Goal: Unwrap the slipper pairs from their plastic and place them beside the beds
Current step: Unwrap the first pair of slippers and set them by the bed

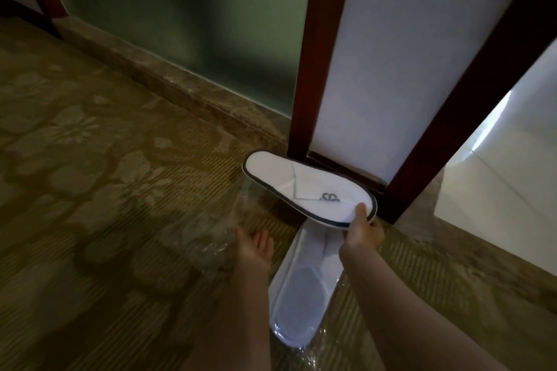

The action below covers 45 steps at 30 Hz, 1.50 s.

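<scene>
Right hand (363, 230) pinches the toe end of a flat white cloth slipper with dark piping (304, 187), held above patterned olive carpet (90, 159) near a dark red wooden door frame (313, 69). Left hand (253, 245), fingers loosely spread, holds crumpled clear plastic wrap (211, 244); how firmly, I cannot tell. Risk: the second white slipper pair in clear plastic (301, 295) lies on the carpet below both arms, so it could get stepped on, or the loose wrap dropped and left behind.

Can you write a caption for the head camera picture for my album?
Right hand lifts a white slipper while left hand holds clear plastic; a wrapped pair lies on the carpet.
</scene>
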{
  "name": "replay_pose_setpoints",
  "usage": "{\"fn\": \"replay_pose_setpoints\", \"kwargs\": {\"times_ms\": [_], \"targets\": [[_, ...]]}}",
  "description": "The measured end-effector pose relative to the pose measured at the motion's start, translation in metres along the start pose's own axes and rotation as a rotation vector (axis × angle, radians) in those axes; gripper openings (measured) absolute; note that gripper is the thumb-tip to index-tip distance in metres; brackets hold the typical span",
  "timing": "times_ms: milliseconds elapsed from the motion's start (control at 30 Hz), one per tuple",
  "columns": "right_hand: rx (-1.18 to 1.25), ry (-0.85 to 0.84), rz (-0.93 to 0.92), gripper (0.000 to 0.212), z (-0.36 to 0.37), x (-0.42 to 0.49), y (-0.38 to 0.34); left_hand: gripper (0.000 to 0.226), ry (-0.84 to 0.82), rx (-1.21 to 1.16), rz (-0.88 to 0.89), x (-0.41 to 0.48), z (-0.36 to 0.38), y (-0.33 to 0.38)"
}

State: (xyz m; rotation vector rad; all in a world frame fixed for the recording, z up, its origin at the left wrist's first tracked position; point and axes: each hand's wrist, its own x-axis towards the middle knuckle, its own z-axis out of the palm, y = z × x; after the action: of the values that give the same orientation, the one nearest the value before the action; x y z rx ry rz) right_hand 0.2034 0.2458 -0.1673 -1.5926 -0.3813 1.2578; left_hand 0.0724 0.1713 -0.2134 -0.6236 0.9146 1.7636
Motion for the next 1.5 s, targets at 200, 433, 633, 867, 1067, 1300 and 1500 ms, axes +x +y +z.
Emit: {"fn": "replay_pose_setpoints", "kwargs": {"times_ms": [200,433,633,867,1067,1300,1500], "targets": [[-0.027,-0.014,-0.015,0.039,-0.001,0.0,0.0,0.036,-0.096,0.819,0.034,-0.02,0.004,0.013],[-0.034,-0.133,-0.076,0.04,0.003,-0.022,0.003,0.031,-0.33,1.31,0.546,-0.034,0.006,0.056],[-0.214,-0.338,-0.186,0.041,0.019,-0.047,0.005,0.023,-0.243,1.242,0.8,-0.039,-0.01,0.109],[-0.349,-0.718,-0.091,0.023,0.057,-0.098,0.025,0.017,-0.325,1.264,0.657,-0.06,-0.029,0.147],[-0.454,-0.886,-0.052,0.027,0.085,-0.14,0.043,0.052,-0.21,1.229,0.435,-0.074,-0.05,0.189],[-0.748,-0.956,-0.327,0.047,0.096,-0.165,0.057,0.045,-0.209,1.334,0.729,-0.083,-0.072,0.222],[-0.896,-0.958,-0.407,0.052,0.1,-0.174,0.076,0.047,-0.105,1.388,0.471,-0.083,-0.097,0.254]]}}
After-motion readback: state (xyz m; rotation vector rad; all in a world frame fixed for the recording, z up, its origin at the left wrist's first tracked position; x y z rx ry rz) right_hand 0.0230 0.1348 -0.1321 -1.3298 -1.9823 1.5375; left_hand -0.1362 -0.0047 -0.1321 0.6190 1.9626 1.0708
